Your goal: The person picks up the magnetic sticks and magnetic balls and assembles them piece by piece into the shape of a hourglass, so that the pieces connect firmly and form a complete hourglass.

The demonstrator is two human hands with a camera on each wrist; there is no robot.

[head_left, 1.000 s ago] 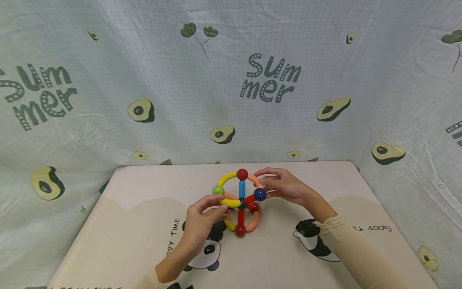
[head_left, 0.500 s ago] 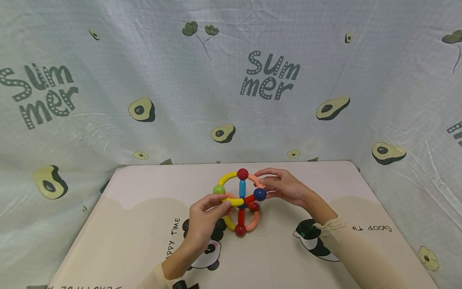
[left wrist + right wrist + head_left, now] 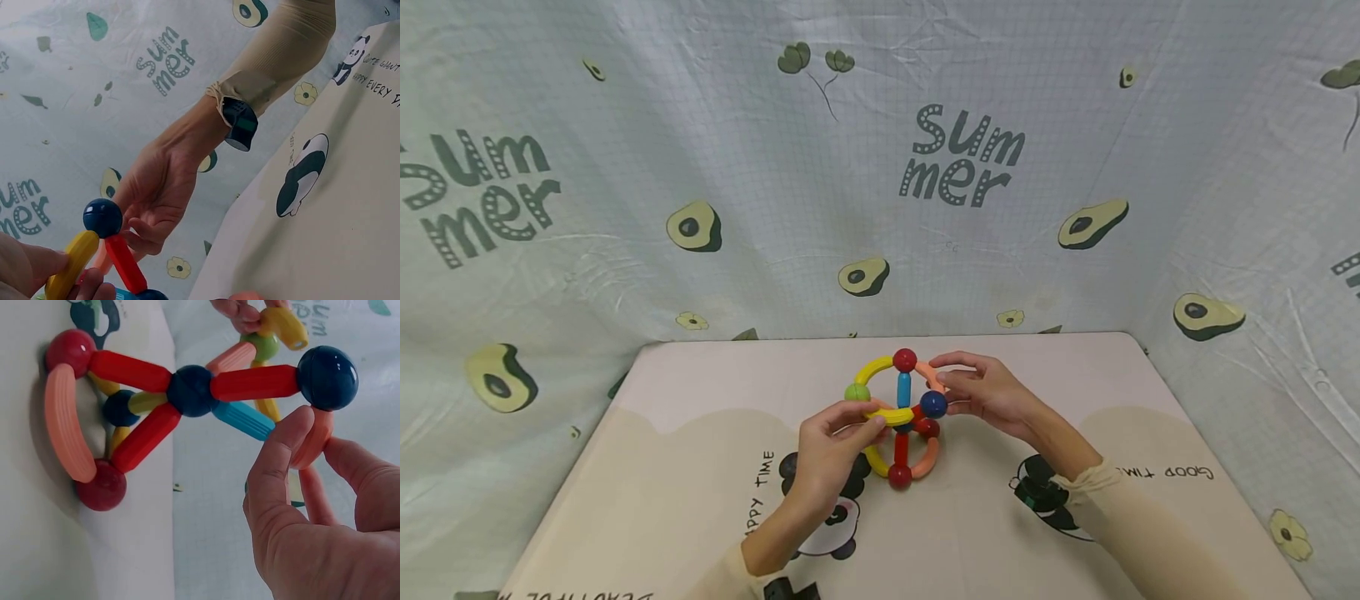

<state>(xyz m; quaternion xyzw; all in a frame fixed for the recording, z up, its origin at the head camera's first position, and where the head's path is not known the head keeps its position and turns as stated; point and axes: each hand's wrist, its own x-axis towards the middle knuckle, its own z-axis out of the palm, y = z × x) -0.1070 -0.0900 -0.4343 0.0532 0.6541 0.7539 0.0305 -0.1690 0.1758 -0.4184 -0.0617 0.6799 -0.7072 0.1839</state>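
A construction of coloured balls and rods, like a magnetic stick-and-ball set, stands on the table. My left hand (image 3: 835, 442) pinches a yellow curved rod (image 3: 893, 417) between thumb and fingers. One end of this rod is near the light green ball (image 3: 857, 394); its other end shows free in the right wrist view, pointing toward the dark blue ball (image 3: 327, 377). My right hand (image 3: 992, 392) pinches the salmon curved rod (image 3: 315, 439) joined below that blue ball. Red rods (image 3: 255, 382) and a light blue rod (image 3: 244, 420) meet at a central blue ball (image 3: 191, 390).
The construction's lower part has red balls (image 3: 899, 477) and another salmon curved rod (image 3: 927, 458) close to the tabletop (image 3: 955, 533). Panda prints mark the table cover. A pale curtain (image 3: 760, 167) with avocado prints hangs behind and at both sides.
My left hand has shifted slightly right, and the yellow rod's free end has swung toward the blue ball. The blue ball and my right fingers have edged slightly left.
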